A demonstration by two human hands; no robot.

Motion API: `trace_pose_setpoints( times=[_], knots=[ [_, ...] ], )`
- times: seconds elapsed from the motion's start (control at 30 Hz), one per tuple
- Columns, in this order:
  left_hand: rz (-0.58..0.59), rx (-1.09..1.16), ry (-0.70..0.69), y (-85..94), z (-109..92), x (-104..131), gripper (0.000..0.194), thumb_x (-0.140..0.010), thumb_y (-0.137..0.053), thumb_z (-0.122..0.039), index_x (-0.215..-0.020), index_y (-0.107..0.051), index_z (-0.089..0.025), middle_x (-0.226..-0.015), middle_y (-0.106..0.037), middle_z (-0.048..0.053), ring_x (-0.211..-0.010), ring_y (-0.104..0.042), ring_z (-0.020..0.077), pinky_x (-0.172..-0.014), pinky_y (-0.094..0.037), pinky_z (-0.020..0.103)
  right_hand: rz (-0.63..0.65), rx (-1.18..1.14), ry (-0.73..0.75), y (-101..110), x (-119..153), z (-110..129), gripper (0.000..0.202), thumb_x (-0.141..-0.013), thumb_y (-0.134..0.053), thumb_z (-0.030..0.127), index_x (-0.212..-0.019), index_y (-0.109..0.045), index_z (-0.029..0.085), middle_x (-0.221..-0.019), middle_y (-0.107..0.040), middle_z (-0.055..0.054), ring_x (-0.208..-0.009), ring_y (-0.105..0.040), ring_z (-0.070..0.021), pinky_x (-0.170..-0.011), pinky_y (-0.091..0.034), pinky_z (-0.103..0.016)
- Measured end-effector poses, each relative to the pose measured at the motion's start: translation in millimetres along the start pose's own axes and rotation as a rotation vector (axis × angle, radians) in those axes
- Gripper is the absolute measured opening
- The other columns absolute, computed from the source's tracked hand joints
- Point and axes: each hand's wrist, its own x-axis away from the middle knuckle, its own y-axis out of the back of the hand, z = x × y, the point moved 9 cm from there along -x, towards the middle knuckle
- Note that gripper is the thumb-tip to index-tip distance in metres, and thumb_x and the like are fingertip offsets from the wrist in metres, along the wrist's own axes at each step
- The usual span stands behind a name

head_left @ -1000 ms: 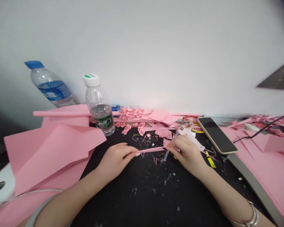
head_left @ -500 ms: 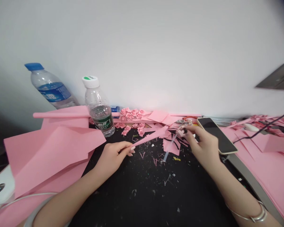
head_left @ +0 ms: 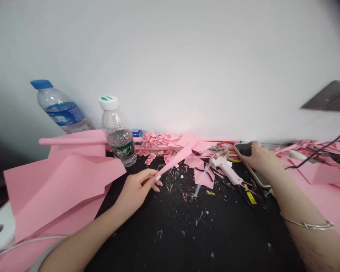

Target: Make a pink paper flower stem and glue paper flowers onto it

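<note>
My left hand [head_left: 140,189] is closed, pinching the narrow end of a pink paper piece [head_left: 177,158] between thumb and fingers. The paper widens away from the hand and slants up to the right. On the right, my right hand [head_left: 260,160] reaches over a phone [head_left: 256,175] with a dark screen and pale edge. Its fingers and thumb bend around the upper part of the phone and cover much of it. A pale pink hot glue gun [head_left: 226,170] lies between the hands, a clear glue stick [head_left: 200,181] at its left.
Two water bottles, one green-labelled [head_left: 120,139] and one blue-capped [head_left: 62,109], stand at the left. Folded paper roses [head_left: 158,139] line the wall. Pink sheets [head_left: 65,181] lie left and right. Scraps litter the black tabletop [head_left: 172,238]; a dark cable [head_left: 320,149] crosses at right.
My right hand has let go of the glue gun, which now lies on the table, and has moved right onto the phone. The paper in my left hand has tilted slightly more upright.
</note>
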Motion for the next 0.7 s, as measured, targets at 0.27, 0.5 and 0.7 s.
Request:
trace_pose_setpoints(
  times=[0.27,0.5,0.7],
  knots=[
    [0.016,0.024,0.045,-2.0,3,-1,0.016,-0.088,-0.049,-0.028,-0.090,-0.062,-0.019,-0.078,-0.069,0.000,-0.064,-0.067,0.0159,-0.067,-0.048,0.027,0.157,0.017,-0.084,-20,-10,-14,0.063,-0.073,-0.052,0.059,-0.113,-0.046,0.011,-0.100,-0.064,-0.025,-0.089,-0.061,-0.0370,-0.067,-0.042,-0.037],
    [0.012,0.035,0.036,-1.2,2,1,0.015,-0.088,-0.049,-0.027,-0.089,-0.062,-0.020,-0.077,-0.068,0.000,-0.063,-0.066,0.0150,-0.066,-0.047,0.027,0.078,-0.007,-0.226,-6,-16,-34,0.073,-0.070,-0.058,0.053,-0.121,-0.038,0.005,-0.104,-0.060,-0.028,-0.093,-0.059,-0.0365,-0.066,-0.039,-0.037],
    [0.002,0.047,0.038,-0.4,2,0,0.017,-0.088,-0.047,-0.027,-0.094,-0.061,-0.019,-0.077,-0.068,0.000,-0.062,-0.066,0.0156,-0.066,-0.048,0.028,0.040,0.059,-0.196,0,-13,-37,0.060,-0.072,-0.059,0.038,-0.113,-0.046,-0.004,-0.098,-0.056,-0.040,-0.098,-0.052,-0.0473,-0.074,-0.033,-0.052]
  ],
)
